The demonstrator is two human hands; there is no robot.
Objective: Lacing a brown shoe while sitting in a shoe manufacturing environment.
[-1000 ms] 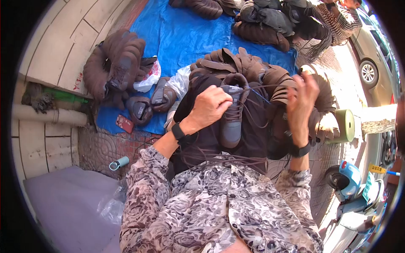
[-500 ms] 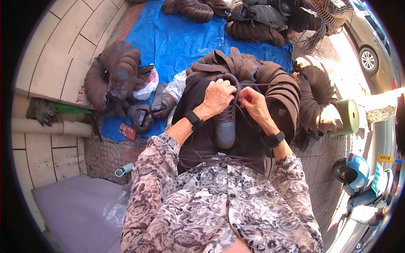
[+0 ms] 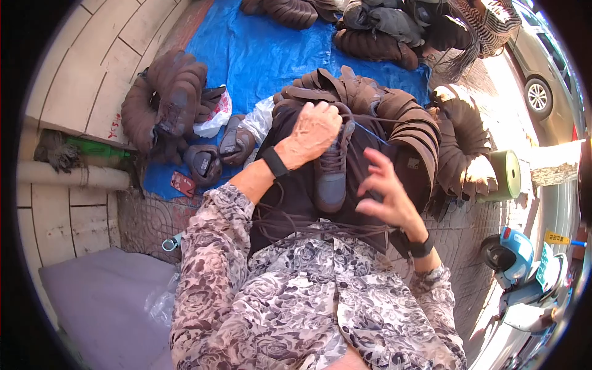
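A brown shoe with a grey toe [image 3: 330, 190] rests on my dark-clad lap, toe toward me, with laces criss-crossed up its front. My left hand [image 3: 313, 131] is closed at the shoe's upper end, its fingertips hidden against the shoe. A brown lace [image 3: 364, 117] runs off to the right from there, and a thin blue strand [image 3: 372, 132] slants beside it. My right hand [image 3: 390, 192] is held apart to the right of the shoe, fingers spread with nothing in them. Several loose laces [image 3: 308, 232] lie across my lap near my waist.
Rows of brown shoes [image 3: 394, 108] curve around the lap's far side. More bundles [image 3: 163, 102] lie on a blue tarp [image 3: 246, 55]. A red phone-like object [image 3: 182, 184] is at left. A person's striped garment [image 3: 493, 24], a green roll [image 3: 507, 174] and a blue scooter [image 3: 515, 251] are at right.
My right hand has let go of the lace at the shoe's top, moved down and toward me, and opened. The left hand stays at the shoe, shifted slightly.
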